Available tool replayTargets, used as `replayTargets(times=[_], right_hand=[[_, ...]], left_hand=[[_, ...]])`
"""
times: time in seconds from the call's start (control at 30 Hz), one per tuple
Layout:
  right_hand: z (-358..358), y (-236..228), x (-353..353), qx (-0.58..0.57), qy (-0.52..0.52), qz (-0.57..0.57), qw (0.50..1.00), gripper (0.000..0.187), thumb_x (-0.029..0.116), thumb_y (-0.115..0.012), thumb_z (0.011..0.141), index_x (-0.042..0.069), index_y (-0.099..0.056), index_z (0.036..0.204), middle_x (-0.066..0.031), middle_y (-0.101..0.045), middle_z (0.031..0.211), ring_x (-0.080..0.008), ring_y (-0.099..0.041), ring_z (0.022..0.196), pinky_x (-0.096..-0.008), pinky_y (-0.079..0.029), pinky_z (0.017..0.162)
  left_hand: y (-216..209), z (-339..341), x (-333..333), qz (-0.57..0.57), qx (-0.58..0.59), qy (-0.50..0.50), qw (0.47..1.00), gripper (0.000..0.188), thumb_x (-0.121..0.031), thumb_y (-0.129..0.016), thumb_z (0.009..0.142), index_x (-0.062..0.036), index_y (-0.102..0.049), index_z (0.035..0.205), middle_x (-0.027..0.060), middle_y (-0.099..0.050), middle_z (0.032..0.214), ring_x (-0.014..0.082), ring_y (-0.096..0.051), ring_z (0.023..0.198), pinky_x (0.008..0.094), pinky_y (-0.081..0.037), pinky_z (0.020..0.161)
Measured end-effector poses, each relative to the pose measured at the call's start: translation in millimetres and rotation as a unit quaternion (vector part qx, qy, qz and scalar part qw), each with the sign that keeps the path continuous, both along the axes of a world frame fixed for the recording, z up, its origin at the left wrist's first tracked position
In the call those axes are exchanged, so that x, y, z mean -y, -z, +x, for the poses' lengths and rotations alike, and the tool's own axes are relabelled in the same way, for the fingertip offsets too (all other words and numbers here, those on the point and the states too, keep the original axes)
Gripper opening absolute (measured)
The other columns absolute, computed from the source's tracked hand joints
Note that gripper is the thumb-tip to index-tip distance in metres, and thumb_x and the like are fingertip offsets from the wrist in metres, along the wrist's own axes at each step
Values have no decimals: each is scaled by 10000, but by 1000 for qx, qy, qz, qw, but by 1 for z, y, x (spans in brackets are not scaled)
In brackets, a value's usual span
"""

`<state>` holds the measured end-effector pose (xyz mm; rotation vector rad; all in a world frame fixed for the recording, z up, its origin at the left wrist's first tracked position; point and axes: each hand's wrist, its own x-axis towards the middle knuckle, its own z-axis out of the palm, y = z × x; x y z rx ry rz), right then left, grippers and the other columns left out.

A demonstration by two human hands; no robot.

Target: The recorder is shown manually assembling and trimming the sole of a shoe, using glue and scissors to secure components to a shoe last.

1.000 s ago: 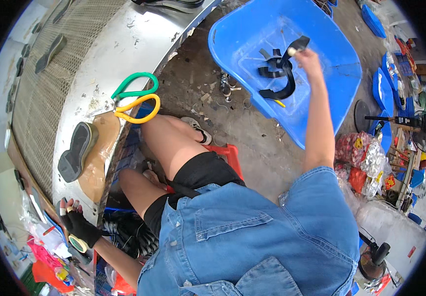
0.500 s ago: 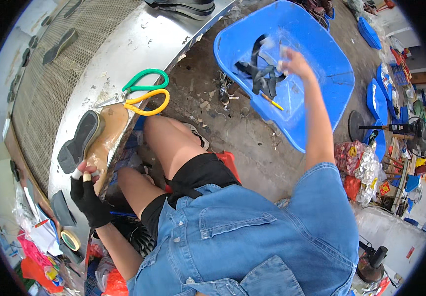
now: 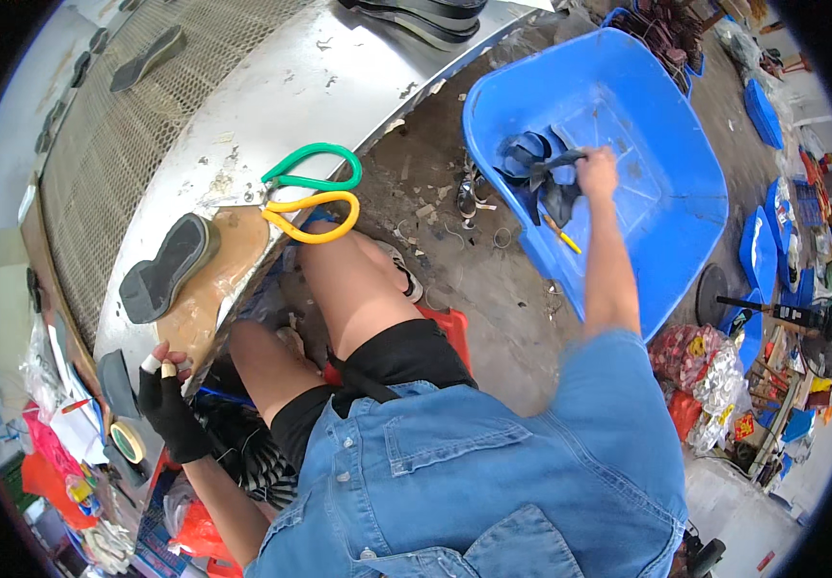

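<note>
In a large blue tub [image 3: 681, 207] to the person's right, the bare right hand [image 3: 597, 173] pinches one end of a black strip [image 3: 566, 160] between its fingers, above a pile of similar dark strips [image 3: 558, 200]. Half a second ago that hand was higher, its fingers looser; now it is lower and has a grip, so the work in hand appears to centre on the strips. A yellow stick-like object [image 3: 562, 235] lies beside the pile. The left hand [image 3: 171, 409], in a black fingerless glove, stays by the tabletop [image 3: 339, 91] edge, fingers bent close together; whether they hold anything, I cannot tell. Nearby, a dark shoe sole [image 3: 170, 270] and green-and-yellow-handled scissors [image 3: 315, 238] lie untouched.
</note>
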<state>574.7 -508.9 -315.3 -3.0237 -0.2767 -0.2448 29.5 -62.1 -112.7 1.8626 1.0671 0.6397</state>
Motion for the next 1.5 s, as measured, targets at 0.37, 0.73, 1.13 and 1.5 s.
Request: replayTargets(times=[0.37, 0.73, 1.13, 1.5], right_hand=[[-79, -259, -15, 11, -238, 254, 938, 283, -38, -523, 737, 58, -670, 959, -117, -628, 765, -207, -591, 659, -307, -448, 601], [-310, -388, -267, -96, -758, 163, 625, 325, -71, -598, 576, 55, -663, 869, -118, -490, 698, -327, -540, 654, -390, -428, 564], [-356, -299, -395, -332, -542, 451, 627, 220, 37, -602, 849, -2, -606, 1065, -32, -644, 913, -89, -590, 856, -243, -462, 790], [-292, -202, -336, 33, -521, 130, 843, 370, 150, -675, 770, 50, -592, 1117, -181, -505, 1188, -357, -465, 1109, -426, -364, 942]], left_hand=[[-40, 50, 43, -90, 118, 95, 984, 241, -81, -516, 896, 6, -600, 1104, 89, -649, 913, 152, -606, 821, 257, -477, 745], [-101, 65, 78, -144, 210, 411, 875, 347, -202, -686, 778, -23, -619, 1067, 92, -657, 965, 175, -611, 891, 295, -458, 810], [-73, -16, 28, -31, 419, 99, 902, 338, -138, -496, 926, -35, -545, 1244, 82, -482, 1327, 159, -451, 1168, 281, -310, 1003], [-43, -70, -46, -167, 167, -14, 972, 468, -378, -354, 989, -65, -470, 1318, 10, -592, 843, 60, -522, 716, 191, -428, 655]])
